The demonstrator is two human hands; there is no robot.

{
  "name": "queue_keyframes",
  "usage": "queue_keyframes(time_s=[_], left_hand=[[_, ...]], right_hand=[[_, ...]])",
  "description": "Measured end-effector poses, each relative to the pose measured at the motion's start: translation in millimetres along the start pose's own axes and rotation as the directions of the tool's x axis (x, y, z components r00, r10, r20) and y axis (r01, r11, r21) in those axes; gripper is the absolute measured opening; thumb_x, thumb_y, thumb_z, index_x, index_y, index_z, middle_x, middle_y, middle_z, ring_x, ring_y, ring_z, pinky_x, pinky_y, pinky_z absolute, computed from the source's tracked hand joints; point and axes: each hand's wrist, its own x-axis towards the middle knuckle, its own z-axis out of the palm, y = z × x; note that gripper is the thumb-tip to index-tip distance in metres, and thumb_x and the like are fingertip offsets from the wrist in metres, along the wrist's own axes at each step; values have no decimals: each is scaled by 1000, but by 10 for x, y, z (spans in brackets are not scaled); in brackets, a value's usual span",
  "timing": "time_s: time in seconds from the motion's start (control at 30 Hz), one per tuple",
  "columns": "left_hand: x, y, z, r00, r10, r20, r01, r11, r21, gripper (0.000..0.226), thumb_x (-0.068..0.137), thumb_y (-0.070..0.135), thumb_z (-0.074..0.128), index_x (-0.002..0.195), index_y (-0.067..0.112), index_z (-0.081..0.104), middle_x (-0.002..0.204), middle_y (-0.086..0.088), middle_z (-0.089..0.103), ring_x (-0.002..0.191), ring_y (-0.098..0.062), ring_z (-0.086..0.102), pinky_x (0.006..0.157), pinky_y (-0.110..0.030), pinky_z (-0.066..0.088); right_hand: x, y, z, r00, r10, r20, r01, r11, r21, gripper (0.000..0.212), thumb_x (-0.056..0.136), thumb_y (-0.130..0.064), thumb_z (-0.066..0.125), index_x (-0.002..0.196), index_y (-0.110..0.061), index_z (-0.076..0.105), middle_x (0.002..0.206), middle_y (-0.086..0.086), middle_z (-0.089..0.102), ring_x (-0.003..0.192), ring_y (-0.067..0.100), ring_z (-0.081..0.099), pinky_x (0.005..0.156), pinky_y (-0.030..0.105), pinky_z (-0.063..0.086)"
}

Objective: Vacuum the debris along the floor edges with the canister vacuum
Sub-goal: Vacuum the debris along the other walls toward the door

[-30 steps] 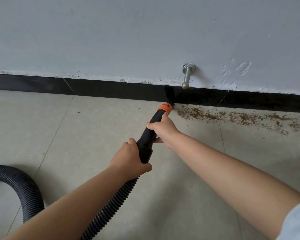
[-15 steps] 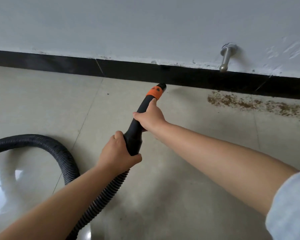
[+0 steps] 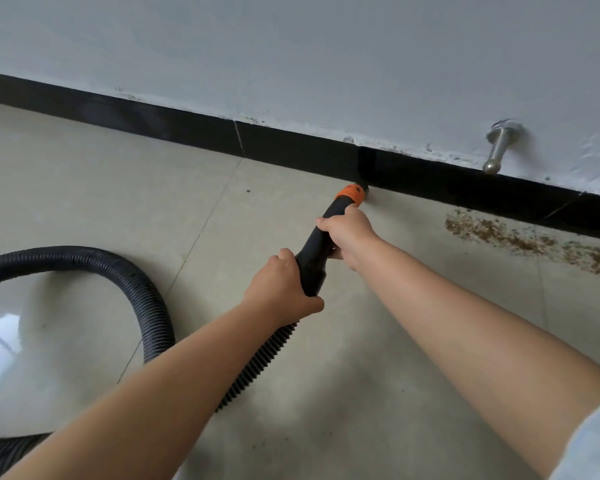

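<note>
Gripping the black nozzle (image 3: 321,247) with both hands, the person is pressing its orange-collared tip against the skirting board (image 3: 291,150). The right hand (image 3: 349,233) is wrapping the nozzle just behind the collar; the left hand (image 3: 283,292) is curling round its rear, where the ribbed hose (image 3: 146,306) is joining. Brown debris (image 3: 520,239) is lying well to the right of the right hand. Sweeping too fast is likely scattering crumbs; the looping hose behind the left hand is risking a snag.
</note>
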Motion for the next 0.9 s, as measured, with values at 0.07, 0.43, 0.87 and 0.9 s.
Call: queue_keyframes(time_s=[0.07,0.43,0.87,0.9], left_hand=[[16,14,20,1000,-16,-22,15,998,-53,44,73,28,69,92,12,32,86,1,40,74,-17,45,47,-21,28],[-317,-947,-339,929,-243,-278,206,966,-155,44,69,26,72,91,11,37,92,-3,48,77,-19,47,51,-23,30],[-354,-1453,-527,933,-282,-222,257,957,-134,45,67,24,73,93,10,39,91,-1,48,82,-20,48,63,-29,35],[-324,-1426,-542,937,-276,-215,252,959,-131,45,67,24,73,93,10,39,88,1,47,81,-20,48,63,-29,35]], right_hand=[[3,-41,44,998,-45,-37,41,995,-88,72,93,-16,53,150,-13,9,141,13,40,121,33,48,96,46,47],[-318,-243,1088,933,-153,327,208,967,-143,76,94,-13,49,151,-19,-2,145,13,34,123,33,46,95,45,49],[-281,-162,1695,942,-70,329,122,982,-142,79,91,-11,50,151,-18,-2,139,13,40,117,33,50,92,46,50],[-260,-176,1673,945,-68,319,113,986,-123,79,91,-11,50,151,-19,-1,139,12,40,116,33,51,92,46,50]])
